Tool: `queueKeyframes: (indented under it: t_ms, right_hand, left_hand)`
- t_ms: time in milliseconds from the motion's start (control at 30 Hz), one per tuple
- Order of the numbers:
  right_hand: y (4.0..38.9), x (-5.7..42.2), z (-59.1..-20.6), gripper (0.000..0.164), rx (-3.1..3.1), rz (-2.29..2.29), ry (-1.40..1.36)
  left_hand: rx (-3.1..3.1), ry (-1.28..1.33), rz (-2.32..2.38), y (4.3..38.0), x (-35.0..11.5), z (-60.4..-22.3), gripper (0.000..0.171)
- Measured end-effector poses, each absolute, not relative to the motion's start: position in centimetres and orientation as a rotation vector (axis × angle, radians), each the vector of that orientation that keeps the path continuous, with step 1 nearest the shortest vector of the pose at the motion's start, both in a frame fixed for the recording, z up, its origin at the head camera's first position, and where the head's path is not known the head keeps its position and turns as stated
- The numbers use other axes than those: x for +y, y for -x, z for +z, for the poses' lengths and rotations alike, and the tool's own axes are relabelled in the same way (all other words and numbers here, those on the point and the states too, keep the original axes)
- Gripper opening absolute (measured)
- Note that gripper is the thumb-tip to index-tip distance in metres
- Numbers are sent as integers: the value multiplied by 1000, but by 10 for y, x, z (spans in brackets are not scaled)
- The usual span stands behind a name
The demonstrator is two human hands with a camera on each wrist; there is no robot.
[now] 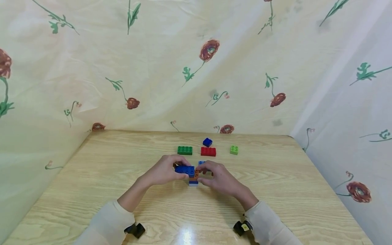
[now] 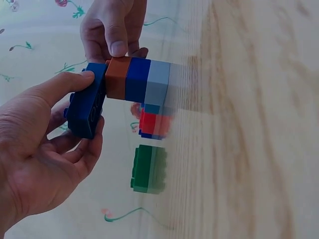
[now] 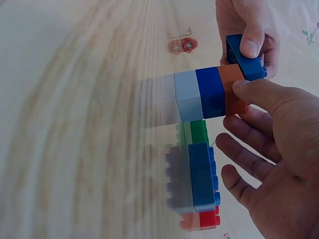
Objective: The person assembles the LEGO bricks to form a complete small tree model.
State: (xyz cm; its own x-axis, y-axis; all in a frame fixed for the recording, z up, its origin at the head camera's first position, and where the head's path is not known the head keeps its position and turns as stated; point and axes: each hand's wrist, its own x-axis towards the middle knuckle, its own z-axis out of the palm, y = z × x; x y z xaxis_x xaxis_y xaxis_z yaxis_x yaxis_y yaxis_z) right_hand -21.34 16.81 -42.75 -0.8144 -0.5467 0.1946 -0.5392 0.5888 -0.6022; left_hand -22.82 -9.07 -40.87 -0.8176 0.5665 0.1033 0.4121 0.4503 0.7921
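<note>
A small stack stands on the wooden table, with a pale blue-white brick [image 3: 188,94] at the bottom, a dark blue brick [image 3: 211,92] in the middle and an orange brick [image 1: 196,175] on top. My left hand [image 1: 166,170] grips a long blue brick [image 2: 87,107] between thumb and fingers, tilted against the stack's top. Whether its studs are joined to the orange brick, I cannot tell. From the other side, my right hand [image 1: 222,178] pinches the orange brick, thumb on its near face; the fingertips behind are partly hidden.
Behind my right hand lies a lighter blue brick [image 3: 202,174], partly covered in the head view. Farther back are a green brick [image 1: 185,150], a red brick [image 1: 208,151], a small dark blue brick [image 1: 207,142] and a lime brick [image 1: 234,150]. Flowered cloth hangs around the table.
</note>
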Motion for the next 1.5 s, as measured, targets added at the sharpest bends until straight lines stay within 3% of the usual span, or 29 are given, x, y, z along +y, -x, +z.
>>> queueKeyframes:
  t_ms: [767,1500]
  right_hand:
    - [219,174,-421,38,2769,-1055,1014]
    - [268,200,-441,34,2745,-1096,591]
  left_hand:
    - [2483,-816,1322,227,-95,-410,26]
    - [2502,-810,1294,230,-90,-411,28]
